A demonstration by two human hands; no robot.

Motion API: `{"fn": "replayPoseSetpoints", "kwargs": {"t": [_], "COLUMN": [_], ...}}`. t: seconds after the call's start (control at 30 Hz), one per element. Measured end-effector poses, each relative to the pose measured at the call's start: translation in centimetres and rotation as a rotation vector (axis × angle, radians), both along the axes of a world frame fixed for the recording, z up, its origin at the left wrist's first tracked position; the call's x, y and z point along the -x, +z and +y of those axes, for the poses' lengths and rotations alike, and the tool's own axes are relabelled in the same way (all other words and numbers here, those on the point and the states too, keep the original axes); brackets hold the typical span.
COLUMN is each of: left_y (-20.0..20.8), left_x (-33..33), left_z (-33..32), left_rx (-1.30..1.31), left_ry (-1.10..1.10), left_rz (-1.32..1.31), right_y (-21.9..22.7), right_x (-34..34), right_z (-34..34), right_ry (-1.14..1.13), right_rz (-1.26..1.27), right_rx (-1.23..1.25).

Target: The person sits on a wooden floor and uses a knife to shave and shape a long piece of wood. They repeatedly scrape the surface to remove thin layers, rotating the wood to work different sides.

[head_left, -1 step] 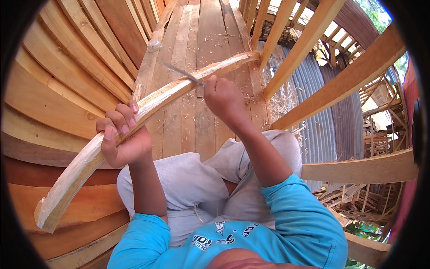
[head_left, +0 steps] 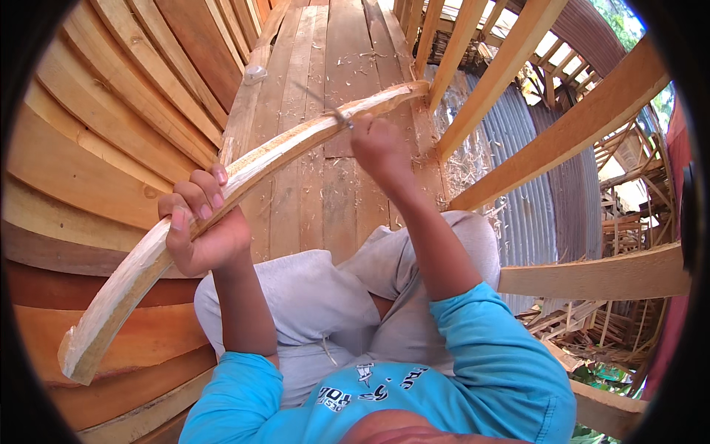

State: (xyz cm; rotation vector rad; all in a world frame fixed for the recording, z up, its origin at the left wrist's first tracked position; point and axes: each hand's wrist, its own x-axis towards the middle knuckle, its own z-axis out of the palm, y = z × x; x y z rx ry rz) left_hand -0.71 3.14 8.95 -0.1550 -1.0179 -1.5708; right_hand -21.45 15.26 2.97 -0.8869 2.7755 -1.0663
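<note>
The long wood piece (head_left: 285,152) slants from lower left to upper right, and the left hand (head_left: 213,235) wraps around it. The right hand (head_left: 381,148), closed on a blurred knife (head_left: 342,118), has moved rightward, so the blade crosses nearer the upper-right end.

A long, rough wooden pole (head_left: 285,150) is slanting from lower left to upper right, showing a whitish upper face and a yellower side. A thin, blurred knife (head_left: 341,117) is crossing it toward the far end, pointing up-left.

Bladed tool (head_left: 340,117) blurred; handle seemingly hidden in right grip (head_left: 381,148); left grip (head_left: 218,240) partly covers wood strip (head_left: 288,148).
</note>
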Motion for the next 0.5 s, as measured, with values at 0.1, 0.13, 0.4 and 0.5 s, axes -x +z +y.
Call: {"fn": "replayPoseSetpoints", "kwargs": {"t": [0.1,0.13,0.4,0.5], "left_y": [0.3,0.2,-0.1,0.0], "left_x": [0.7,0.8,0.4,0.6], "left_z": [0.1,0.0,-0.4,-0.9], "left_rx": [-0.002,0.023,0.047,0.019], "left_ry": [-0.041,-0.05,-0.026,-0.038], "left_rz": [0.015,0.02,0.017,0.025], "right_y": [-2.5,-2.3,5.2,3.4], "right_x": [6.5,7.0,0.4,2.6], "right_z": [3.6,3.8,1.6,2.5], "right_ry": [-0.353,-0.343,0.148,0.094], "right_rz": [-0.225,-0.216,-0.284,-0.268], "right_rx": [0.002,-0.017,0.158,0.299]}}
